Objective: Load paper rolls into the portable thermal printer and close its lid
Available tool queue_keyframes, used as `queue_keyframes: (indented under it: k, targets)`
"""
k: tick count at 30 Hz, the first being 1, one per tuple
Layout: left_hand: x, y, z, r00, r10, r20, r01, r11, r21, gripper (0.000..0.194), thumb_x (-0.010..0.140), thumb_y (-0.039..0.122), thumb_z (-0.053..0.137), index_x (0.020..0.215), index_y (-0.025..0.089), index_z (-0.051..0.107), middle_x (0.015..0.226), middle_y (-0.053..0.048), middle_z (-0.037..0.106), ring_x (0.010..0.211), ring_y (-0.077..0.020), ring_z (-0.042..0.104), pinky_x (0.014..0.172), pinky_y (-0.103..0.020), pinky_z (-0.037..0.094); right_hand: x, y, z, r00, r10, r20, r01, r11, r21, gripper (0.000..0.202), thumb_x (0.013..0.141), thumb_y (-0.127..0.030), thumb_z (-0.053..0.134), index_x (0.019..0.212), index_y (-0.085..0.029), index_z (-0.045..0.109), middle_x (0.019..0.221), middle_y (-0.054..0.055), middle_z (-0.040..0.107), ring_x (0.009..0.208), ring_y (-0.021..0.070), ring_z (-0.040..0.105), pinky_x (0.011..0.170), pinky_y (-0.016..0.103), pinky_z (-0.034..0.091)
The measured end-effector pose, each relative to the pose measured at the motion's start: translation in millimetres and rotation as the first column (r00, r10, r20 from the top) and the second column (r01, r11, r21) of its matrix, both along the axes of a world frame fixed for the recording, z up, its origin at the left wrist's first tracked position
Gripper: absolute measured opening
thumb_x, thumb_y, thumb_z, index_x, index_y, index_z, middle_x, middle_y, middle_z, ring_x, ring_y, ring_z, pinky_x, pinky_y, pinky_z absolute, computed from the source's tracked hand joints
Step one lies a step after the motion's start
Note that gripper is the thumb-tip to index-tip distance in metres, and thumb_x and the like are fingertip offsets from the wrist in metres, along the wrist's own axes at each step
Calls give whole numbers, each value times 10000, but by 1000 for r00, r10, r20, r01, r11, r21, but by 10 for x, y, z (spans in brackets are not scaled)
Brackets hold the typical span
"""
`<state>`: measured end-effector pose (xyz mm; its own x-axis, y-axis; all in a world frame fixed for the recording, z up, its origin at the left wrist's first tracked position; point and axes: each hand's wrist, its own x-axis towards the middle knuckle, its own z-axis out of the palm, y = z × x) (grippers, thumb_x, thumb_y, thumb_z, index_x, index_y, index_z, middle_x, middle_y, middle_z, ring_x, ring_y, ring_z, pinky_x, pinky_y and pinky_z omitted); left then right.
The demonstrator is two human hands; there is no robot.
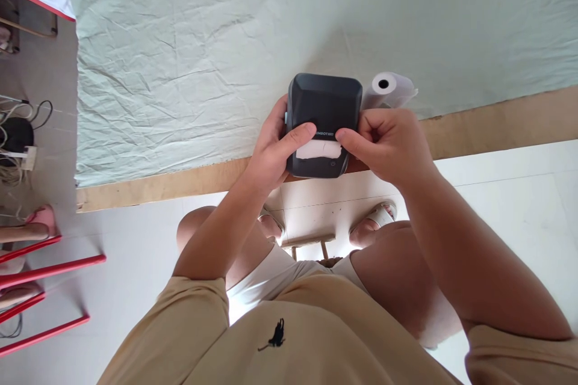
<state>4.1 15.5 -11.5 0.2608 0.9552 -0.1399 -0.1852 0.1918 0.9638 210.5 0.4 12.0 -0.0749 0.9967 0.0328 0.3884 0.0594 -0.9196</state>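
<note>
A black label printer (325, 105) is held at the table's near edge, with a strip of white paper (318, 149) showing from its slot. My left hand (275, 144) grips the printer's left side, its thumb on the front by the lettering. On the right side, my right hand (391, 141) has its thumb against the printer near the slot, its other fingers curled at the side and partly hidden. A roll of white paper (397, 87) lies on the cloth just beyond my right hand.
A wrinkled pale green cloth (180, 72) covers the table, whose wooden edge (506, 114) shows. Red metal bars (54, 269), cables (15, 132) and another person's foot in a pink shoe (44, 219) are at the left. Part of another person appears at the upper left.
</note>
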Motion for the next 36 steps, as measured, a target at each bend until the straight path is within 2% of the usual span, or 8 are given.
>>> queue_keyframes:
  k: [6, 11, 15, 19, 28, 32, 34, 36]
  targets:
    - [24, -15, -25, 999, 32, 15, -32, 999, 31, 552, 876, 669, 885, 1248, 308, 695, 980, -27, 723, 975, -285, 853, 649, -325, 648, -49, -75, -179, 998, -54, 36, 47, 984, 170, 552, 926, -369, 763, 627, -259, 312, 541, -64, 345, 496, 92, 317, 479, 283, 270]
    - [26, -18, -37, 1000, 24, 9, -25, 999, 28, 621, 854, 712, 889, 1282, 313, 681, 1040, -43, 746, 1073, -330, 862, 712, -365, 691, -17, -118, -269, 995, -36, 88, 15, 973, 232, 470, 1015, -437, 649, 691, -264, 357, 553, -54, 397, 502, 107, 349, 497, 292, 309]
    - [19, -9, -31, 1000, 16, -1, -16, 1000, 7, 643, 854, 722, 888, 1295, 304, 678, 1062, -57, 742, 1100, -356, 863, 774, -412, 712, -2, -117, -261, 995, -17, 96, -4, 977, 214, 477, 1021, -473, 635, 691, -263, 363, 543, -48, 441, 497, 108, 402, 493, 286, 316]
    - [29, -15, -12, 1000, 9, 5, -9, 1000, 0, 637, 863, 721, 888, 1286, 295, 676, 1051, -52, 747, 1062, -344, 871, 735, -388, 699, -13, -115, -265, 996, -29, 84, 9, 973, 230, 504, 1030, -504, 633, 687, -267, 352, 538, -53, 407, 488, 108, 395, 497, 297, 331]
    - [63, -36, 6, 998, 56, 1, -56, 998, 13, 556, 875, 688, 883, 1231, 297, 712, 1048, -25, 762, 1135, -315, 836, 736, -353, 678, 50, -149, -275, 991, 14, 135, -49, 965, 259, 441, 1049, -436, 628, 728, -264, 378, 562, -47, 437, 521, 118, 395, 522, 317, 338]
    - [37, -53, -22, 996, 24, 81, -29, 998, 57, 442, 891, 597, 908, 1182, 309, 743, 971, -11, 737, 948, -235, 776, 713, -374, 630, 39, -191, -238, 997, 26, 68, -42, 969, 245, 430, 1044, -396, 651, 733, -260, 388, 553, -58, 474, 496, 106, 426, 502, 302, 331]
    - [9, -55, -75, 995, 38, 91, -41, 998, 42, 318, 996, 485, 826, 1245, 302, 751, 1017, -6, 751, 926, -201, 775, 774, -379, 650, 35, -201, -200, 999, 30, 37, -38, 973, 228, 427, 1050, -371, 659, 723, -254, 409, 539, -61, 485, 486, 97, 413, 484, 291, 305]
    - [-26, -43, -162, 998, 35, 59, -40, 996, 85, 377, 992, 468, 829, 1323, 308, 748, 1164, -21, 801, 1067, -218, 788, 904, -390, 672, 37, -187, -155, 999, 42, 12, -44, 974, 224, 444, 1057, -378, 673, 707, -245, 433, 532, -61, 485, 485, 89, 387, 475, 287, 280]
